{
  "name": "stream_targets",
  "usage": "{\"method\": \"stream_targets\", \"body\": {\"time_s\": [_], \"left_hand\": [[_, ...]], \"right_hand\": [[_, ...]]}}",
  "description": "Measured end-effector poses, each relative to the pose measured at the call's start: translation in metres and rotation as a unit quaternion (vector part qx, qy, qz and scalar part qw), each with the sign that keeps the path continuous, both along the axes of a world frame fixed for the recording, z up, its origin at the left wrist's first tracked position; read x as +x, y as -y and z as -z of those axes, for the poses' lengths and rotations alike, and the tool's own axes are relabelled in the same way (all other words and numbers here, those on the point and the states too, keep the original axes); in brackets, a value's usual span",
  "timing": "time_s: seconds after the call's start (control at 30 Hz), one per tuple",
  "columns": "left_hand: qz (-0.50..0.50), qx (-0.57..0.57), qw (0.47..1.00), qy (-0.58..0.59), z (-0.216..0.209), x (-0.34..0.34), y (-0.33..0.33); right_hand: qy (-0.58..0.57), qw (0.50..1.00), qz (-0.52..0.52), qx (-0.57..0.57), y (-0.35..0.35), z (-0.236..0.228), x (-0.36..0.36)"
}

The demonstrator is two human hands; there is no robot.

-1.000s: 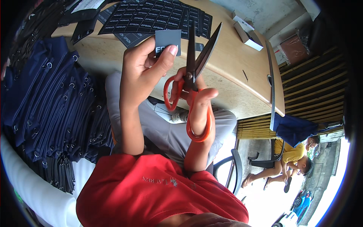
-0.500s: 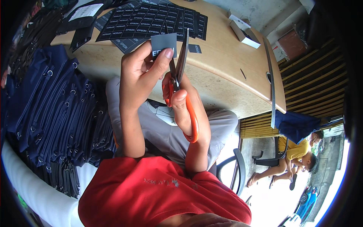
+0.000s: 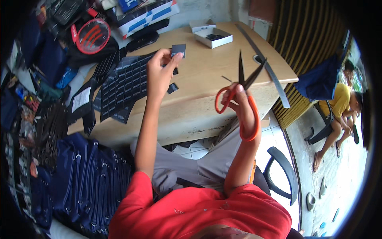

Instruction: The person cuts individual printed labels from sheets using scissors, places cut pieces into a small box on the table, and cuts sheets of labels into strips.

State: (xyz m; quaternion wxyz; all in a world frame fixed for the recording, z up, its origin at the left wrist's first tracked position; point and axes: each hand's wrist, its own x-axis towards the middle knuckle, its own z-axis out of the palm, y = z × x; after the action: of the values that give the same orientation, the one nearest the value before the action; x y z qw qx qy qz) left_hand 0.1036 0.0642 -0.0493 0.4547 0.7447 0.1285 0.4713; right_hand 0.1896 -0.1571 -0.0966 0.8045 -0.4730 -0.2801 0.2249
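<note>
Between thumb and fingers, my left hand (image 3: pixel 162 71) pinches a small dark label (image 3: pixel 178 50) with pale lettering, held above the table. My right hand (image 3: pixel 246 107) grips orange-handled scissors (image 3: pixel 247 77), off to the right of the label, with the blades spread and pointing away from me. Nothing lies between the blades. Beneath and left of my left hand, dark sheets (image 3: pixel 126 81) printed with rows of the same label are spread on the table. One loose label (image 3: pixel 172 88) lies near the table's front edge.
A white box (image 3: pixel 215 38) with dark pieces inside stands on the wooden table (image 3: pixel 199 75). A long metal ruler (image 3: pixel 270 73) lies along its right side. Stacked navy bags (image 3: pixel 85 175) with metal rings sit at lower left. A person in yellow (image 3: pixel 338 103) sits far right.
The scissors have moved right, away from the label, and their blades have spread wider. My left hand still holds the label. The whole view has shifted, showing more clutter at left.
</note>
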Motion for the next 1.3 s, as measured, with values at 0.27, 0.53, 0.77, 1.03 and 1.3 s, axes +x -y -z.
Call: {"method": "stream_targets", "body": {"time_s": [0.27,0.53,0.77,1.03,1.3], "left_hand": [[-0.168,0.265,0.934,-0.170,0.003,0.212,-0.108],[0.014,0.357,0.846,-0.396,-0.028,0.201,-0.141],[0.096,0.461,0.756,-0.455,-0.030,0.019,-0.092],[0.093,0.424,0.792,-0.429,0.013,-0.083,-0.026],[0.091,0.592,0.778,-0.189,0.031,-0.079,-0.002]], "right_hand": [[0.007,0.978,0.207,-0.004,0.093,0.008,0.028],[0.010,0.973,0.232,0.001,0.110,0.012,0.036],[-0.007,0.981,0.192,-0.037,0.092,0.023,0.055],[0.050,0.992,0.089,-0.070,0.051,0.012,0.033],[0.107,0.990,0.057,-0.072,0.037,-0.010,0.001]]}}
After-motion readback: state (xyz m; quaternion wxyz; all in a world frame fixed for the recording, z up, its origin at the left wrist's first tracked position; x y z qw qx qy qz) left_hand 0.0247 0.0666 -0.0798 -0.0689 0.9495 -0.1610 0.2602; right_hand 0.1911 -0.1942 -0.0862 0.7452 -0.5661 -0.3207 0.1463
